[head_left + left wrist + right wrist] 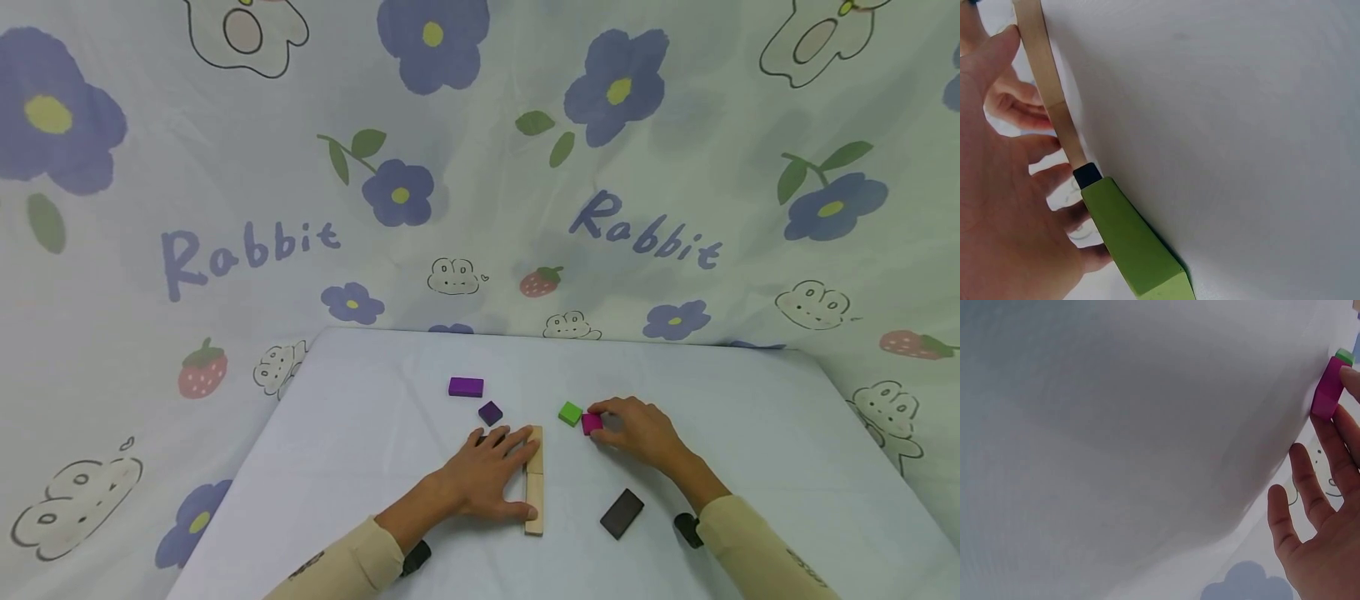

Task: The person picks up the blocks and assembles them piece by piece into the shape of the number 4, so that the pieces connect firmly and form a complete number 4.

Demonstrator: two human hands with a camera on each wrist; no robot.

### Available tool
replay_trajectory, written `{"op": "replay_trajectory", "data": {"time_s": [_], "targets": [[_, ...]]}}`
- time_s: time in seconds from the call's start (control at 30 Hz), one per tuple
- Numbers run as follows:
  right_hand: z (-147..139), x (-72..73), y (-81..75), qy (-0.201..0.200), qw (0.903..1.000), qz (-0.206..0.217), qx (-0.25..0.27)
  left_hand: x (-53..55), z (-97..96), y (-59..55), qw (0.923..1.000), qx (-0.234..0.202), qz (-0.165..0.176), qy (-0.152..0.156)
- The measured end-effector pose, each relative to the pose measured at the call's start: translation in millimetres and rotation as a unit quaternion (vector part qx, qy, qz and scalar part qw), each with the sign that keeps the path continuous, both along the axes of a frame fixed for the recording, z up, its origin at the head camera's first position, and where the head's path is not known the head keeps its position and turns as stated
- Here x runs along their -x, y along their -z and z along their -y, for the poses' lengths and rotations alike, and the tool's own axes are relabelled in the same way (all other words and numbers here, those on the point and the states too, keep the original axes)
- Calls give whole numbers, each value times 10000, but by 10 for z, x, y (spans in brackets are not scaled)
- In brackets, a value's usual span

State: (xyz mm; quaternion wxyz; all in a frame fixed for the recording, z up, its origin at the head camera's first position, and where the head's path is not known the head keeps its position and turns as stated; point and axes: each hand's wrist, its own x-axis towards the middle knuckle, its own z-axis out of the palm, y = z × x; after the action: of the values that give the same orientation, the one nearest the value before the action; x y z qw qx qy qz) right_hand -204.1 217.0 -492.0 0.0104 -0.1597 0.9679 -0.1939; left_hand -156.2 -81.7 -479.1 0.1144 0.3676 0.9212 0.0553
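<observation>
My left hand [480, 479] spreads over two pale wooden blocks placed end to end, a far one [535, 450] and a near one [534, 506]. Its thumb touches the near block and its fingertips reach the far one. In the left wrist view, a dark block [1088, 175] and a long green block [1132, 237] lie by the same hand's fingers; the head view hides the green one. My right hand [641, 429] pinches a magenta block [592, 424] between thumb and index finger, its other fingers extended. That block sits against a small bright green block [570, 414].
A purple block [467, 387] and a dark purple block [491, 413] lie beyond the left hand. Nearer the front, a dark brown block [622, 513] rests between the forearms. The white tabletop [390, 367] ends at a patterned cloth [480, 233] behind.
</observation>
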Motion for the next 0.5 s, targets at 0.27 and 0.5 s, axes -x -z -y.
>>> {"op": "replay_trajectory", "data": {"time_s": [0.27, 0.5], "targets": [[3, -5, -7, 21, 10000, 28, -30, -4, -9, 4, 10000, 69, 12, -71], [-8, 3, -8, 7, 10000, 45, -66, -8, -9, -4, 10000, 25, -24, -37]]}}
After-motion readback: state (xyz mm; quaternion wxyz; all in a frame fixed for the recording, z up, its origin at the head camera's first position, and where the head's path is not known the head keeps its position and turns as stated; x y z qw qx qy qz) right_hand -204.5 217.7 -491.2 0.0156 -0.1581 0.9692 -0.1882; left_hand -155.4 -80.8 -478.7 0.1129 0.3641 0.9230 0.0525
